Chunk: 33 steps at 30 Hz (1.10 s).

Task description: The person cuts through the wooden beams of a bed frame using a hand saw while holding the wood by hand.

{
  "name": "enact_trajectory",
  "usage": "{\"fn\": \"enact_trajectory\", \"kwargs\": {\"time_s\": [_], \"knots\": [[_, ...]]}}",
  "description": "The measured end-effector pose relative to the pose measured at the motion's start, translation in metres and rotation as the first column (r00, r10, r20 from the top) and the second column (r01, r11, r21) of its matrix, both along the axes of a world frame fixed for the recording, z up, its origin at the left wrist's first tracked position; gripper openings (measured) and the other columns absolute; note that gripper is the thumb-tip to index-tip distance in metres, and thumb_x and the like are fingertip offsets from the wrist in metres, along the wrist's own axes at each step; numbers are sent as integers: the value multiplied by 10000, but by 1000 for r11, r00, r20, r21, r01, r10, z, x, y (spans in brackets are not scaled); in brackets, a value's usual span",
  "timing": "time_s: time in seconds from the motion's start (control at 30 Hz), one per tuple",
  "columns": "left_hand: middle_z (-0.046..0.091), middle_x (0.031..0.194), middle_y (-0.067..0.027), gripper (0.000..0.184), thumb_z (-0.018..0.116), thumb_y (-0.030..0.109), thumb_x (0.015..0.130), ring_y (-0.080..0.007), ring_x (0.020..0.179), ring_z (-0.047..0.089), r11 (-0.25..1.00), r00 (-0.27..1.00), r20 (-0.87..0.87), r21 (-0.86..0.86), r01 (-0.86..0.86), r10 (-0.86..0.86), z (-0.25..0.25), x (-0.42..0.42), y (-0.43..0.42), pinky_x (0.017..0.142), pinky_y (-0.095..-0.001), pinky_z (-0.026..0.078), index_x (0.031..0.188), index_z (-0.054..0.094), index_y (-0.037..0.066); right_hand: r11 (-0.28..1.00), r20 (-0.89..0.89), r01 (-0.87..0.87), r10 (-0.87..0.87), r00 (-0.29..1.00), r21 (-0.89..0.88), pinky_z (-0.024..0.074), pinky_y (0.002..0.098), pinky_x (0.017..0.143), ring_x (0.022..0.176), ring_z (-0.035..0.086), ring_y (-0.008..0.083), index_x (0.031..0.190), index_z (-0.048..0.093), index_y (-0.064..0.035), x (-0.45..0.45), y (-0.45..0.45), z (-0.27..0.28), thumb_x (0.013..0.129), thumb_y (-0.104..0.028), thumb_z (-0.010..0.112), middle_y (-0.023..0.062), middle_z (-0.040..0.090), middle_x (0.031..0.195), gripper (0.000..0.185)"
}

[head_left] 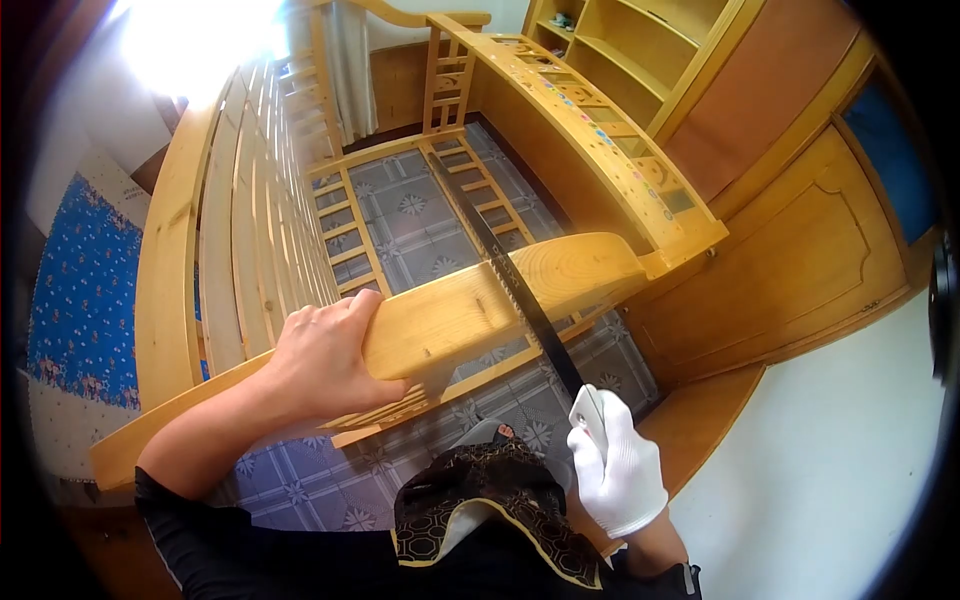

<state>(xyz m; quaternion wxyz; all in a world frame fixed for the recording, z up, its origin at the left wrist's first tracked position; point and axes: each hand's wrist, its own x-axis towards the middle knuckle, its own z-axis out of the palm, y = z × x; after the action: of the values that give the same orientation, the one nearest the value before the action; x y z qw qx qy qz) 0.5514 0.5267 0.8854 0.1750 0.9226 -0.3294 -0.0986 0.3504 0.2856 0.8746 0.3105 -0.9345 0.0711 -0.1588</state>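
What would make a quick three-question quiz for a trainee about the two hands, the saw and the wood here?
1. True or false: the saw lies across the wooden board.
2. Multiple choice: what covers the right hand? A) a black mitten; B) a white glove; C) nothing.
3. Fill in the blank: from the person's own view, the bare left hand is on the board, to the ____ of the saw.

Key: 1 true; 2 B; 3 left.

Black saw blade (545, 338) — white glove (617, 467), blue-patterned cloth (85, 290).
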Motion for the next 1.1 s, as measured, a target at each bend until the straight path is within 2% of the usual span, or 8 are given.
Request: {"fn": "enact_trajectory", "kwargs": {"time_s": [0.13,0.27,0.37,0.43,0.47,0.57,0.9,1.1], "knots": [[667,850,-205,702,777,429,609,-367,834,663,1000,1000,-21,23,-6,6,2,-2,-1,776,-438,496,1109,559,-13,1000,56,-16,17,998,-15,574,420,626,728,693,378,1296,527,-39,13,3,2,921,-150,630,222,685,896,404],[661,834,-204,717,779,439,607,-366,820,660,1000,999,-33,14,-7,8,2,1,1,770,-443,494,1113,558,-19,997,3,-1,1,1000,-75,569,394,597,708,700,349,1289,507,0,-2,4,3,912,-131,644,185,685,895,422],[661,839,-207,728,782,446,603,-365,824,661,1000,1000,-26,16,-3,3,1,0,0,772,-442,495,1115,561,-23,997,-42,13,-16,999,-71,575,412,664,798,704,407,1284,491,21,-1,7,7,919,-116,602,254,683,910,405],[661,844,-208,730,782,448,603,-364,827,662,1000,1000,-21,11,-3,4,0,2,1,772,-442,495,1115,562,-24,993,23,-7,9,1000,-121,565,386,587,686,698,326,1283,514,-3,14,8,6,911,-120,638,147,690,860,410],[661,848,-208,733,782,449,602,-364,829,662,1000,1000,-21,4,1,-1,-1,1,1,772,-441,495,1116,564,-26,994,49,-26,31,998,-102,561,382,580,682,693,322,1276,525,-8,23,6,-1,910,-117,638,138,686,873,399],[662,857,-207,723,782,447,602,-365,838,660,1000,999,-43,6,-12,12,1,1,0,779,-441,493,1104,565,-26,998,24,-3,4,1000,-59,560,378,577,687,692,321,1280,523,-13,18,5,-3,909,-121,642,139,682,908,404],[659,863,-194,698,795,437,603,-358,858,665,1000,999,-25,5,19,-19,-2,0,1,787,-444,499,1088,558,-7,985,28,-28,33,999,-172,557,398,549,665,682,345,1275,530,-4,45,10,1,905,-152,660,179,680,897,419],[665,868,-196,715,796,448,600,-356,837,669,1000,1000,-18,1,9,-9,1,-1,2,783,-442,504,1091,556,-13,984,116,4,16,993,-176,557,392,561,670,683,337,1280,521,-30,39,10,-9,906,-137,649,176,675,933,409]]}}
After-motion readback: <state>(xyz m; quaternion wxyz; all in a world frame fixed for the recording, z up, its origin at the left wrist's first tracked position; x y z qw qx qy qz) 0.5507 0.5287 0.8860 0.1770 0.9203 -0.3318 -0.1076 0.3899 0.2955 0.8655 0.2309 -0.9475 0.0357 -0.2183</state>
